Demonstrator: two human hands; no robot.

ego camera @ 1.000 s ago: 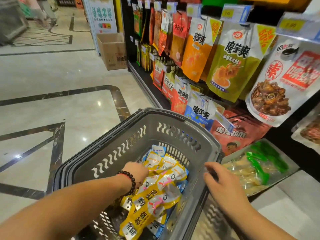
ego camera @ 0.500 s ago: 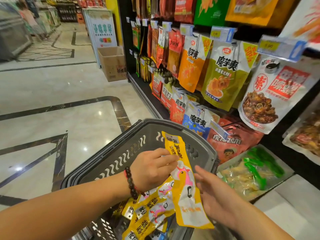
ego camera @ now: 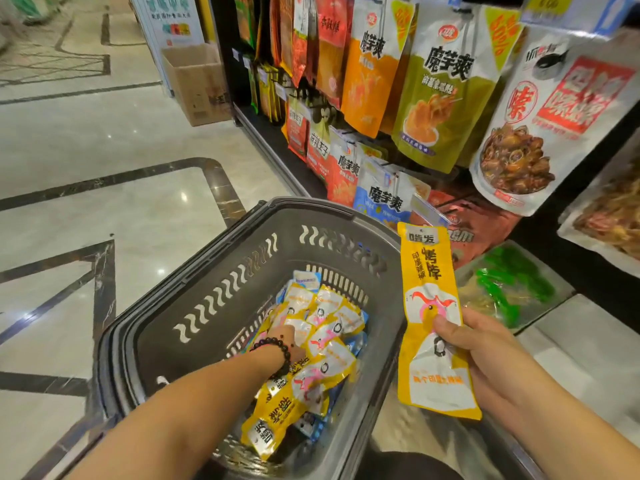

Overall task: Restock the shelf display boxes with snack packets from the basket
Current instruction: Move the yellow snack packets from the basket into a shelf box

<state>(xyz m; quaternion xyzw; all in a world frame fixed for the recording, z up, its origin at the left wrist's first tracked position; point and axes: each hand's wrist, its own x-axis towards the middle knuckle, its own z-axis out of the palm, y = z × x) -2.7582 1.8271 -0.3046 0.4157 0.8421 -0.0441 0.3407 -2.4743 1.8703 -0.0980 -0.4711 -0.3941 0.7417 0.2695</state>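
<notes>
The yellow snack packet [ego camera: 433,323], pinched upright beside the grey basket [ego camera: 221,271] by only the right hand's [ego camera: 485,355] thumb, could slip while the left hand [ego camera: 289,341] digs, grip unseen, among the basket's packets [ego camera: 322,344].

Glossy foil packet [ego camera: 433,320], matt plastic basket [ego camera: 214,271], polished floor [ego camera: 104,140].

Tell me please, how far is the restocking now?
Early, it seems. Done: one yellow packet is out of the basket, held upright in the right hand. In hand: the left hand reaches into the pile of packets for another. Left: nothing is placed on the shelf yet, and many packets remain in the basket.
</notes>
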